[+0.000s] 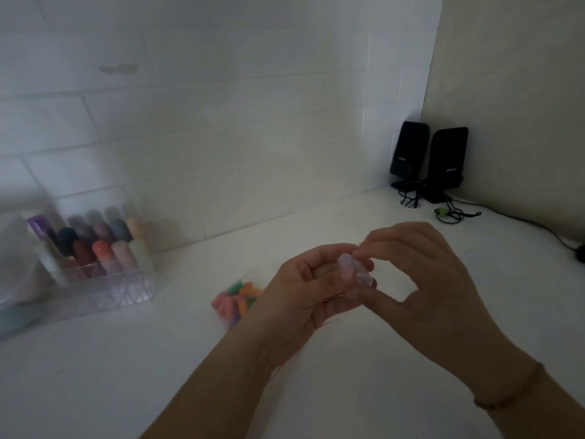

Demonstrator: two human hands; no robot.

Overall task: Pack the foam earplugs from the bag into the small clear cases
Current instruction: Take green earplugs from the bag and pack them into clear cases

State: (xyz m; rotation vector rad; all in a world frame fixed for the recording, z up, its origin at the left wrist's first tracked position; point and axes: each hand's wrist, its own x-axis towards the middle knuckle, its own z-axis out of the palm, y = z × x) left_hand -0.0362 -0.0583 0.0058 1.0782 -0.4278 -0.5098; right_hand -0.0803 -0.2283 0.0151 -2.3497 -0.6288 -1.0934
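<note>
Held case point(354, 270) mid-air in left hand point(304, 289), fingers curled round it | pinched its top with right hand point(421, 277) (blurred) | left bag point(237, 301) on counter point(126, 375), near left.

A small clear case point(354, 270) is held above the white counter point(126, 375) between both hands. It is cupped by the curled fingers of the left hand point(304, 293), while its upper end is pinched by the fingertips of the right hand point(424, 280); a thin bracelet point(512, 391) is worn on the right wrist. A bag of coloured foam earplugs point(237, 301) is seen on the counter just behind the left hand. A clear organiser point(104, 289) filled with coloured capped tubes point(95, 245) is placed at the left by the tiled wall. Two black speakers point(430, 160) are set in the far corner.
</note>
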